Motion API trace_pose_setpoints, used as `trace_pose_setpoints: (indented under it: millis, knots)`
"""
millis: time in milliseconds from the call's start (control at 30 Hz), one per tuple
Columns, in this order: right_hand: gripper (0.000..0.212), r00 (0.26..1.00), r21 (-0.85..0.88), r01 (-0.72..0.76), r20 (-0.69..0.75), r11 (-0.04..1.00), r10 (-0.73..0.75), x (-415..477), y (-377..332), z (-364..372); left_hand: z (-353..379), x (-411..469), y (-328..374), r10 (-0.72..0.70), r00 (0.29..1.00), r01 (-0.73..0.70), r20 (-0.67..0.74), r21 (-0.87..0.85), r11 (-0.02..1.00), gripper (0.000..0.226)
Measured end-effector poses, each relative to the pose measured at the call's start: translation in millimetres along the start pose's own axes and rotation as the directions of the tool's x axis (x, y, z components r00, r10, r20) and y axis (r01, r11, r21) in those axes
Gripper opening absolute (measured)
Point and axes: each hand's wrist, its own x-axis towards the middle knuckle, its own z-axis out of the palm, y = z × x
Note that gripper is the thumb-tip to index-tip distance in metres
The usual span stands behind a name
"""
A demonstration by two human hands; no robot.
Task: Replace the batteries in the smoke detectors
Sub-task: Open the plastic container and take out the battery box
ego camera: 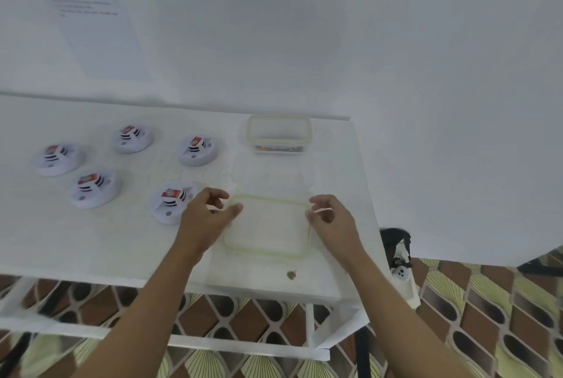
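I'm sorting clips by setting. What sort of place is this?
Probably a makeshift indoor work spot, perhaps in a home: a white table against a plain wall, a printed sheet stuck on it, and a patterned floor.

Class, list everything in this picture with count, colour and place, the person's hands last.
smoke detectors: five, white, red-labelled battery on each, table's left half
food container: one, clear, pale green rim, table's far right
container lid: one, clear, pale green rim, near edge
table: one, white
printed sheet: one, white, wall at left
left hand: one, at lid's left end
right hand: one, at lid's right end
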Motion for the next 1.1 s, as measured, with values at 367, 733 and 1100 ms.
trace_pose_setpoints:
  millis: [367, 733, 1100]
  knots:
    - [0.039, 0.996, -0.424, 0.084, 0.067, 0.902, -0.061, 9.6, 13.0, 4.3, 25.3, -7.3, -15.8, 0.224, 0.975, -0.193, -0.011, 0.469, 0.862, 0.024]
    - [0.026, 0.981, -0.412, 0.192, 0.059, 0.891, -0.184, 14.4, -3.9, -11.8, 31.1, -9.1, 2.1, 0.247, 0.953, -0.14, -0.177, 0.464, 0.875, 0.036]
    - [0.026, 0.982, -0.197, 0.191, 0.038, 0.962, -0.187, 82.7, -74.8, -5.7, 34.9, 44.9, 99.0, 0.384, 0.917, -0.341, -0.108, 0.29, 0.894, 0.02]
